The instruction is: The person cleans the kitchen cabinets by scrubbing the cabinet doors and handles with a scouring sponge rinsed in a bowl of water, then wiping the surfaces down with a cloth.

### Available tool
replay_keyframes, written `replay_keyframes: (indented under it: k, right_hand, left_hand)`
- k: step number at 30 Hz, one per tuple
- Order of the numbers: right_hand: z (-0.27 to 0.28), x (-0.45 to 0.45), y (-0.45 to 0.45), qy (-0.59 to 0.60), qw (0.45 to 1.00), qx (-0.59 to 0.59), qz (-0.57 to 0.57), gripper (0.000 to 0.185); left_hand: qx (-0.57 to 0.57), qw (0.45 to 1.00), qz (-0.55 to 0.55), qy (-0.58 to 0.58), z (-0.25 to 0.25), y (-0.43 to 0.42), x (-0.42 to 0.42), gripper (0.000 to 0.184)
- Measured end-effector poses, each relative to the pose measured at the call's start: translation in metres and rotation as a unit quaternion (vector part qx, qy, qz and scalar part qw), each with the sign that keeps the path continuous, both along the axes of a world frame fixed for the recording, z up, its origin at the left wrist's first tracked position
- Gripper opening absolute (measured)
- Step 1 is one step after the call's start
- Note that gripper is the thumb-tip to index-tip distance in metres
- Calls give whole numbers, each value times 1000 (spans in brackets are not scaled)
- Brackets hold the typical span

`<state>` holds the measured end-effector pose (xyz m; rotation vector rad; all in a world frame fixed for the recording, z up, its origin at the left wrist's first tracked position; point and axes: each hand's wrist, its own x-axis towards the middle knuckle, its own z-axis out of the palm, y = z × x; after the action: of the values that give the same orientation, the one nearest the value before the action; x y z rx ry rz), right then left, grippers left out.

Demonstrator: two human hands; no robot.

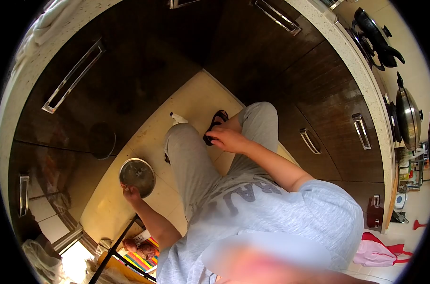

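Observation:
A round metal basin (140,176) with a grey inside is low over the pale tiled floor at the left. The fingers of my left hand (130,192) are closed at its near rim. Between my knees, my right hand (228,140) hangs in front of a foot in a black sandal (219,116). Its fingers are bent together, and whatever they may hold is too small or hidden to make out. A white bottle with a dark cap (178,118) is on the floor beyond my left knee, partly covered by it.
Dark glossy cabinets (144,61) with metal handles meet in a corner ahead. Pans (406,116) sit along the right-hand counter. Near my left elbow is a black-framed rack (114,250) with reddish roots or tubers (141,247). A pink and red cloth (378,251) lies at lower right.

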<state>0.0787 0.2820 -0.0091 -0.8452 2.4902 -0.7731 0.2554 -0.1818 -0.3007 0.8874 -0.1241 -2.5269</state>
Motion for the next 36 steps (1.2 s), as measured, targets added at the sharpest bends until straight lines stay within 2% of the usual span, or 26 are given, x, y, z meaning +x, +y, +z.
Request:
replay_keyframes:
  k: [2, 5, 11, 14, 17, 20, 22, 23, 26, 29, 32, 33, 35, 36]
  right_hand:
    - [2, 2, 0, -4, 1000, -1, -9, 33]
    - [2, 4, 1, -2, 1000, 0, -14, 33]
    - [5, 6, -1, 28, 1000, 0, 1, 33]
    - [8, 5, -2, 24, 1000, 5, 1, 32]
    - [8, 6, -3, 16, 1000, 12, 1, 33]
    - [10, 6, -4, 0, 1000, 10, -2, 33]
    - [6, 7, -4, 9, 1000, 2, 0, 33]
    - [3, 7, -3, 14, 1000, -2, 1, 33]
    - [0, 6, -2, 17, 1000, -1, 0, 33]
    - [5, 6, -4, 4, 1000, 7, -5, 33]
    - [3, 3, -1, 16, 1000, -5, 3, 32]
    - [3, 3, -1, 18, 1000, -3, 3, 32]
    - [1, 3, 1, 20, 1000, 2, 2, 32]
    - [2, 4, 1, 19, 1000, 5, 0, 32]
  left_hand:
    - [-18, 999, 1, -38, 18, 3, -9, 18]
    - [-33, 982, 19, -187, 45, 10, -22, 33]
    - [-39, 971, -48, -230, 61, 14, -24, 36]
    - [14, 937, -25, -347, 96, 28, -40, 51]
    - [-12, 969, -35, -246, 91, 32, -28, 45]
    - [-29, 988, -44, -145, 7, -3, -13, 30]
    - [8, 991, -57, -120, 20, 0, -16, 18]
    - [27, 992, -64, -107, 28, 2, -18, 20]
    - [73, 993, -39, -83, 11, -4, -17, 32]
    - [7, 985, 26, -170, 56, 25, -33, 31]
    - [89, 990, 61, -88, 34, 14, -27, 30]
    - [128, 990, 35, 39, 12, 5, -21, 29]
    - [200, 937, -18, 287, -27, -10, -6, 28]
    - [178, 956, 0, 235, -18, -7, -8, 26]
